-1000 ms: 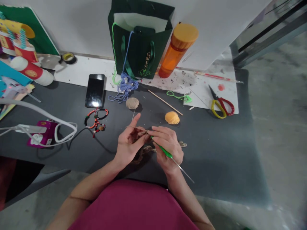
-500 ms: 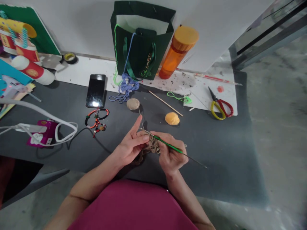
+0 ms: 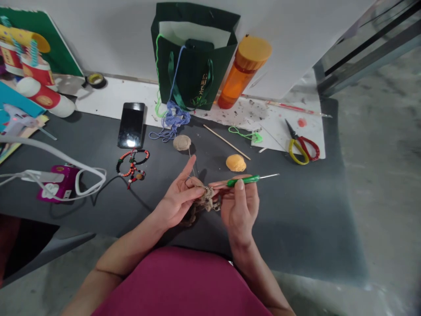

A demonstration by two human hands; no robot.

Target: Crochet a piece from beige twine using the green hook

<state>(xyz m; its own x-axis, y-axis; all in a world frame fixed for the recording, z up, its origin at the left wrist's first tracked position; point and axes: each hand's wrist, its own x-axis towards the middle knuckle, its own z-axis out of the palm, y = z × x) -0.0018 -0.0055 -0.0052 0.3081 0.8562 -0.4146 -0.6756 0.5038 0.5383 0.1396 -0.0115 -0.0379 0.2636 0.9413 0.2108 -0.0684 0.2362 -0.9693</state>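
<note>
Between thumb and fingers, my left hand (image 3: pixel 176 199) pinches a brown-beige crochet piece (image 3: pixel 208 199), its index finger raised with a strand of yarn running by it. That strand leads up to a small beige yarn ball (image 3: pixel 182 142) on the table. My right hand (image 3: pixel 241 206) grips a green-handled crochet hook (image 3: pixel 244 180) between thumb and fingers, just right of the crochet piece. One thin metal end sticks out to the right; the other end, close to the piece, is hard to make out. A yellow yarn ball (image 3: pixel 236 163) lies above my right hand.
Behind are a wooden stick (image 3: pixel 226 141), tangled blue yarn (image 3: pixel 174 118), green yarn (image 3: pixel 246 134), scissors (image 3: pixel 301 145), a phone (image 3: pixel 131 125) and a beaded bracelet (image 3: pixel 132 164). A dark green bag (image 3: pixel 189 74) and an orange bottle (image 3: pixel 241 74) stand by the wall. Cables (image 3: pixel 82 162) lie left.
My right hand has turned palm-up, swinging the hook from a downward slant to nearly level, its right end now higher. My left hand has barely moved.
</note>
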